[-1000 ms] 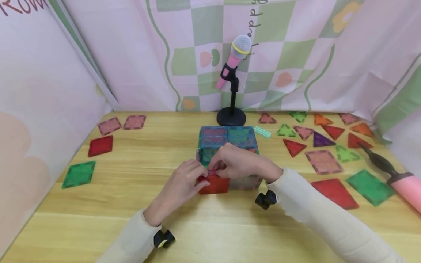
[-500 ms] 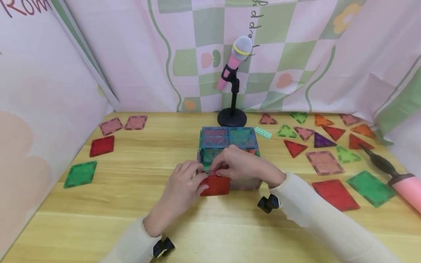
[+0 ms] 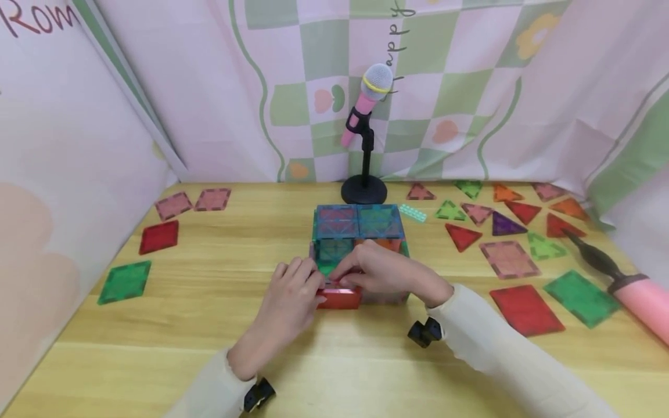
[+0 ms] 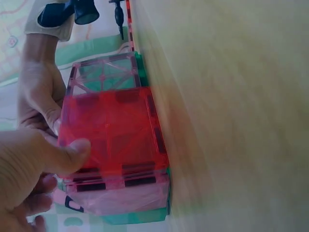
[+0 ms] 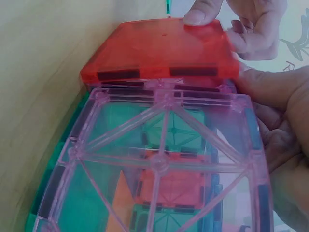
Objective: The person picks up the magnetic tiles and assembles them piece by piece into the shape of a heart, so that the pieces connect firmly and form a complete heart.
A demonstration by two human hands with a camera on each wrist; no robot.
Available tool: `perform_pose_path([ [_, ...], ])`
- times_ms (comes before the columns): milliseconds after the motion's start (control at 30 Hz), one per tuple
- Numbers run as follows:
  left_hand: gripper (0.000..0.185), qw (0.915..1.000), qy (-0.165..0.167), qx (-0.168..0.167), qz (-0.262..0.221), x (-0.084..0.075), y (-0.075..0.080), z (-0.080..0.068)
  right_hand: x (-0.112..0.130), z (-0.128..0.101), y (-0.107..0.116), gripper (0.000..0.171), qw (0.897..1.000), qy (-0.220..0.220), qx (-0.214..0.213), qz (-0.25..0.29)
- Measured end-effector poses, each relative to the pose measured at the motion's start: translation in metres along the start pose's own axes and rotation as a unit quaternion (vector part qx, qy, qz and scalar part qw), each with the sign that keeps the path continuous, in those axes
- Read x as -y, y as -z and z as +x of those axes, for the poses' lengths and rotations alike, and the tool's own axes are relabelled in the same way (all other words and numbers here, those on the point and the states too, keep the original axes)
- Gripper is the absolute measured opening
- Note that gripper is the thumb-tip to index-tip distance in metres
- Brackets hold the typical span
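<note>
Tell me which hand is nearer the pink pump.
Right. The right hand rests on the tile box, on the side toward the pink pump; the left hand is further left, at the red tile.

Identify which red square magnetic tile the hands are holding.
The red square magnetic tile at the block structure's near front; the other red squares lie flat and untouched on the wooden table.

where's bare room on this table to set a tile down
Bare wood lies between the green square and the tile box, and along the near edge before the hands. The right side is crowded with triangles, squares and the pink pump.
</note>
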State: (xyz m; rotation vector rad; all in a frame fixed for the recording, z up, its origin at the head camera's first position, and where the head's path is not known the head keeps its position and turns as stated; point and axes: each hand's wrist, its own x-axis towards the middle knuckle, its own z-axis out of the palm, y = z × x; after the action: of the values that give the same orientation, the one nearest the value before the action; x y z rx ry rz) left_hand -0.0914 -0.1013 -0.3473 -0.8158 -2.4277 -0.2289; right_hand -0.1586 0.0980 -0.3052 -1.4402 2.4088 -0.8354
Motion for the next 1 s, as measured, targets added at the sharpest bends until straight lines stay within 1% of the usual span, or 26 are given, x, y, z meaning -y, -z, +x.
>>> perform_pose_path([
  [67,0.022,0.9999,0.0,0.011,-0.01,0.0,0.001,-0.001,-0.001,0.0,-0.001,0.018,1.0,0.001,0.001,0.004],
  [167,0.021,0.9989,0.003,0.029,-0.038,0.0,0.004,-0.002,-0.002,0.0,-0.002,0.018,1.0,0.005,-0.002,0.003],
  [300,0.019,0.9942,0.017,0.047,-0.095,0.001,0.01,-0.001,-0.002,-0.002,-0.003,0.019,1.0,0.007,-0.005,0.005],
  [367,0.018,0.99,0.033,0.054,-0.126,0.002,0.014,0.0,-0.001,-0.002,-0.003,0.019,1.0,0.005,-0.008,0.008],
  [533,0.014,0.9745,0.079,0.067,-0.199,0.008,0.021,0.005,-0.002,-0.004,-0.004,0.023,1.0,0.003,-0.019,0.0],
  [633,0.013,0.9677,0.088,0.066,-0.227,0.013,0.024,0.01,-0.004,-0.006,-0.006,0.031,0.999,0.005,-0.035,-0.004],
  [733,0.012,0.9636,0.093,0.058,-0.244,0.018,0.027,0.016,-0.004,-0.01,-0.004,0.032,0.997,-0.006,-0.072,0.019],
  [833,0.012,0.958,0.111,0.056,-0.258,0.023,0.027,0.022,0.0,-0.015,0.0,0.028,0.991,-0.026,-0.117,0.063],
  [900,0.012,0.952,0.132,0.061,-0.269,0.026,0.027,0.025,0.002,-0.017,0.002,0.026,0.985,-0.04,-0.135,0.096],
  [933,0.011,0.949,0.143,0.063,-0.274,0.027,0.026,0.027,0.004,-0.018,0.003,0.025,0.983,-0.048,-0.141,0.103],
  [1000,0.011,0.9399,0.168,0.068,-0.289,0.03,0.023,0.03,0.005,-0.019,0.003,0.024,0.979,-0.073,-0.143,0.122],
])
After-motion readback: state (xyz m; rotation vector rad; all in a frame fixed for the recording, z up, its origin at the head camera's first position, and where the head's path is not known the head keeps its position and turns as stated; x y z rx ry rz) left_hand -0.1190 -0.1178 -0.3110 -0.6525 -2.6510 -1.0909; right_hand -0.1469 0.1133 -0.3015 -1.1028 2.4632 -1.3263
